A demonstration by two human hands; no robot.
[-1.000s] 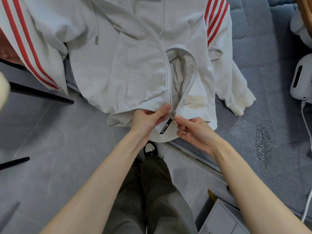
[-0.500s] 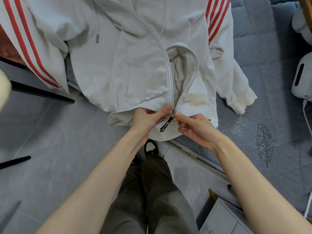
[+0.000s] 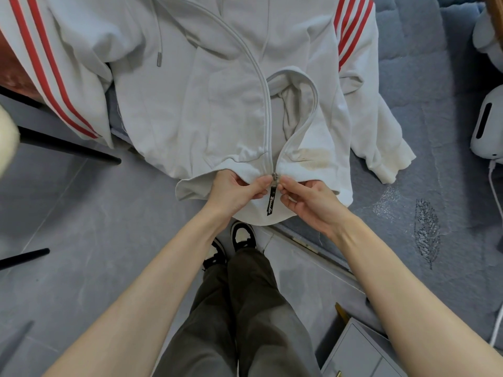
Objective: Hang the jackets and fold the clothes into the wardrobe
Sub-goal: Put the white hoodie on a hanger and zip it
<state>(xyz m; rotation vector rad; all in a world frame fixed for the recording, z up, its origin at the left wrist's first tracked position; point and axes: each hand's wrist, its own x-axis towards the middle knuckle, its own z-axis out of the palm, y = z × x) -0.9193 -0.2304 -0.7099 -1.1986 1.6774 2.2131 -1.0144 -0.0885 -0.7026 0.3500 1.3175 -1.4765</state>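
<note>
Grey floor (image 3: pixel 81 227) lies open at lower left, crossed by a black bar (image 3: pixel 68 145). The jacket (image 3: pixel 217 104) blankets the upper centre; a white device (image 3: pixel 494 131) crowds the right edge.

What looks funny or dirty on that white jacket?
A yellow-brown stain marks the white jacket just above its hem, right of the zipper. It stands out against the clean cloth. The zipper's right edge also bows out, unzipped.

Forearms (image 3: pixel 152 281) bare; trousers (image 3: pixel 245 317) loose, dark olive-grey, lightly creased; sneakers (image 3: pixel 243 235) black and white, pale toe caps with black trim.
</note>
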